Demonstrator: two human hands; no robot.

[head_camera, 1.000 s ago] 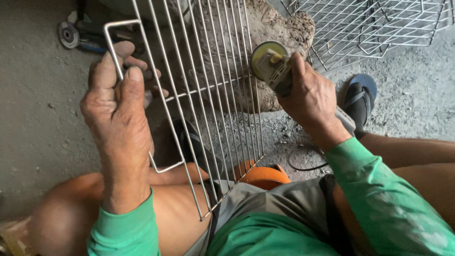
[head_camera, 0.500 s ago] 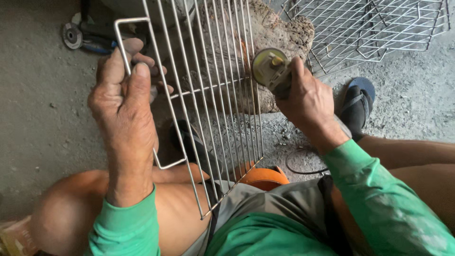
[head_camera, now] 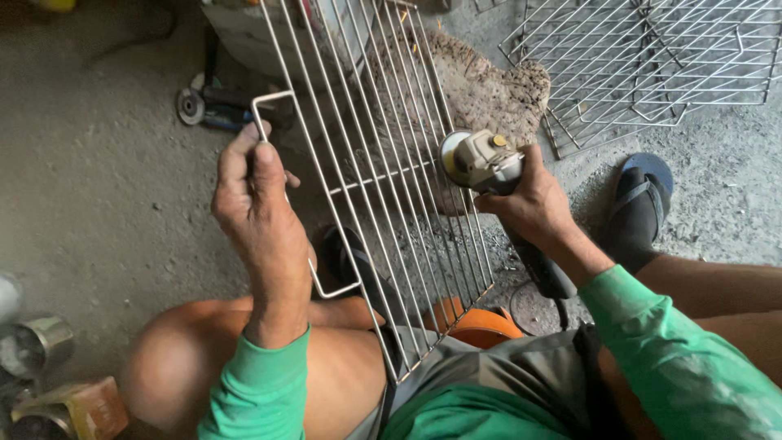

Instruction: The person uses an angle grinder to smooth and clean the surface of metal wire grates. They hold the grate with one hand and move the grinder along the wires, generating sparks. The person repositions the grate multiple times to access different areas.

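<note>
head view: the left hand [head_camera: 259,204] is closed around the bent wire handle [head_camera: 273,99] on the left edge of the rack [head_camera: 383,187], fingers curled tight on the wire. the rack stands tilted in front of the person, its lower corner resting near the lap and its top going out of the picture. compared with half a second ago, the left hand sits a little more to the right and the handle loop shows more clear above the fingers.

the right hand [head_camera: 533,200] grips the body of a grinder [head_camera: 481,160], all fingers wrapped around it. the grinder disc is at the right edge of the rack, touching or just beside the outer wire; i cannot tell which. one second ago the disc was turned more to the camera, now the grey head of the tool is seen more.

a black cord [head_camera: 542,273] runs down from the grinder. behind the rack lies a rough block [head_camera: 489,90] on the floor. a second rack [head_camera: 652,57] lies at the top right, well apart. a foot in a blue sandal [head_camera: 639,208] rests near the right arm. a second grinder [head_camera: 208,106] lies on the floor at the upper left. some tins [head_camera: 41,342] stand at the lower left edge.
</note>
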